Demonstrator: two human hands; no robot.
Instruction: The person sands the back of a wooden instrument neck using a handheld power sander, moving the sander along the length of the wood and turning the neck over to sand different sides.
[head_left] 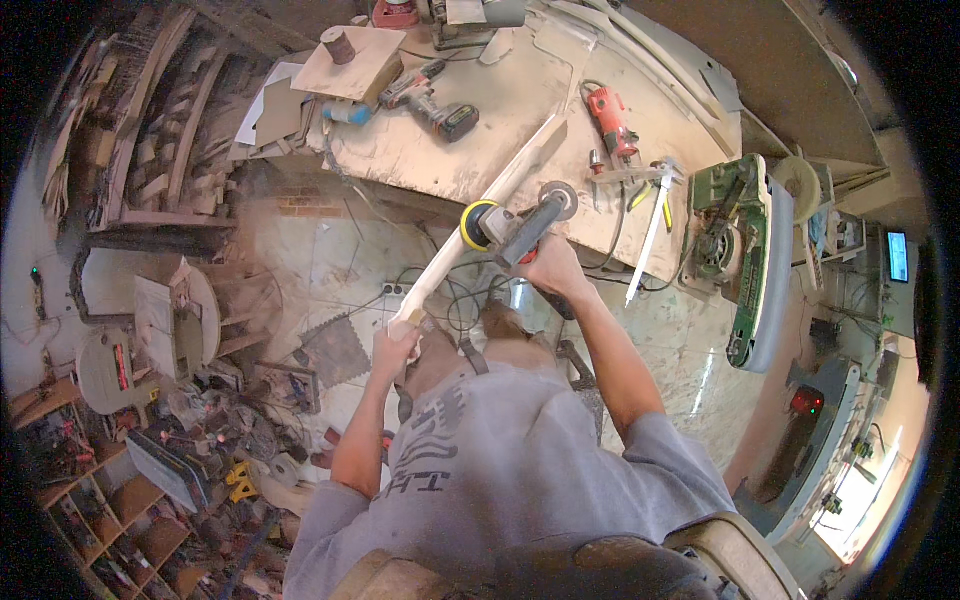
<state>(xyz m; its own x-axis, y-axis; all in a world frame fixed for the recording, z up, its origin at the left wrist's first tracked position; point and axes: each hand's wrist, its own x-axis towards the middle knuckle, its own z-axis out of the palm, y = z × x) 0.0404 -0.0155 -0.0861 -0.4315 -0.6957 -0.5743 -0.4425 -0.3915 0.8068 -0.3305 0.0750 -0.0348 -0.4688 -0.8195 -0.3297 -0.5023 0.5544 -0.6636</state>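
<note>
My left hand [397,343] is closed round the near end of a long, pale, shaped piece of wood [440,268]. From there the wood slants up and away, its far end over the workbench [440,165]. My right hand [553,268] is wrapped round a dark angle grinder [528,235]. The grinder's yellow-rimmed sanding disc [481,226] is against or just beside the middle of the wood; whether they touch I cannot tell. Next to the tool's far end shows a round grey disc [560,200].
On the bench are a cordless drill [445,118], a red power tool [612,120] and a caliper [655,220]. A green belt sander [740,250] stands at the right. Cables [455,300] and a dark mat [333,350] lie on the floor. Shelves and clutter fill the left.
</note>
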